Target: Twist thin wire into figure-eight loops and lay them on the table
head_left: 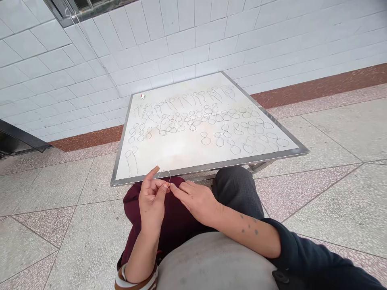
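My left hand (153, 197) and my right hand (196, 198) meet in my lap, just below the near edge of a white table (193, 167). Both pinch a thin wire (165, 174) that curves into a small loop above the fingertips. On the table lie several bent wire shapes: figure-eight loops (234, 146) toward the right and middle, and loops with long straight tails (132, 158) at the near left and along the far side.
The table has a metal rim and stands against a white tiled wall (211, 32) with a red-brown base strip. A small white and red object (143, 96) lies at the far left corner. Speckled floor tiles surround the table; a dark ledge (18, 137) sticks out at left.
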A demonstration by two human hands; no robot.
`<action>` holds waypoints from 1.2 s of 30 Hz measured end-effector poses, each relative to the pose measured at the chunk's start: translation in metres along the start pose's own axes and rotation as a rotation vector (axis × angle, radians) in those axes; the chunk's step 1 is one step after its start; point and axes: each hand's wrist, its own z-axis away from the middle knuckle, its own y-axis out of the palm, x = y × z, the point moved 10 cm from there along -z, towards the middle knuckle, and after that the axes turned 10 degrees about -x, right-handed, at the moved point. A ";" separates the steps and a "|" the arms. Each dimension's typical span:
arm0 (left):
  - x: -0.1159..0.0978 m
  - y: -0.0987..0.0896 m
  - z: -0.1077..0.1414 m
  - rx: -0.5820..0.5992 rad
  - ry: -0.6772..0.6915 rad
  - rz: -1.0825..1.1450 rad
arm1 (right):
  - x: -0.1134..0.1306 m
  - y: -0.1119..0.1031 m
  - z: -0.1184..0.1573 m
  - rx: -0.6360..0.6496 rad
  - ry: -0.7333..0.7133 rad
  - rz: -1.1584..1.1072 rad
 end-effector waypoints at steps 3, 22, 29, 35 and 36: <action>-0.002 0.000 -0.001 0.007 0.009 0.010 | 0.000 -0.001 0.000 -0.012 0.010 -0.024; -0.008 0.010 0.004 0.087 0.000 -0.027 | -0.021 0.001 -0.002 -0.039 0.338 -0.431; -0.005 0.011 0.006 0.095 0.002 -0.042 | -0.022 0.006 -0.001 0.000 0.368 -0.442; -0.005 0.009 0.007 0.048 0.023 -0.016 | -0.021 0.011 0.002 0.012 0.361 -0.458; -0.006 0.007 0.006 0.021 0.028 0.001 | -0.021 0.012 0.002 0.012 0.368 -0.463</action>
